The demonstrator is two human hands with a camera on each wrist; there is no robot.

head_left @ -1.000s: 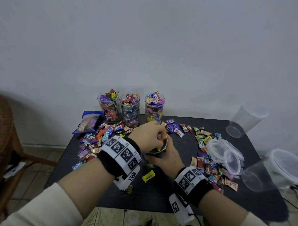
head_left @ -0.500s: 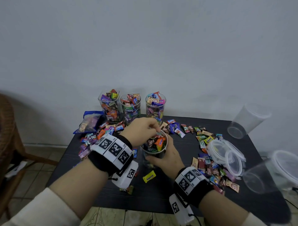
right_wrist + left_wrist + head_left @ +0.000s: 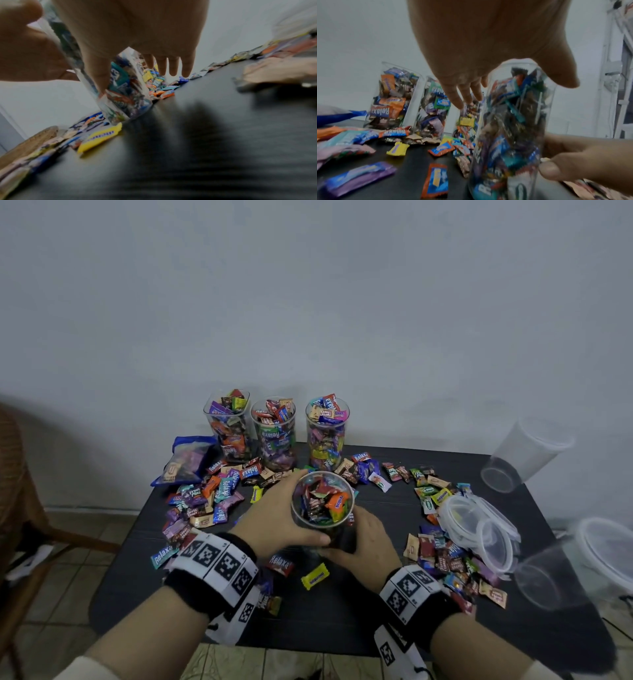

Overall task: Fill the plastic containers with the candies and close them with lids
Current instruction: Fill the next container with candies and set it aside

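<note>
The left hand point(image 3: 279, 517) wraps its fingers point(image 3: 467, 94) and thumb around the upper wall of a clear container point(image 3: 322, 501), and the right hand point(image 3: 363, 542) curls around the lower part from the other side, thumb pressed to the wall. The container stands in the middle of the tabletop point(image 3: 342, 611), filled with wrapped candies nearly to the rim, with no lid on it. Behind it stand three filled containers point(image 3: 274, 433), also uncovered. Loose candies point(image 3: 212, 494) lie scattered to the left and right, and a yellow candy point(image 3: 313, 577) lies just in front of the hands. A stack of clear lids point(image 3: 479, 525) lies to the right.

The step in hand seems to be settling this full container. To do it well, keep it upright with even pressure from both sides, since the thin wall may flex, and tuck any wrappers below the rim so a lid can seat flat.
</note>
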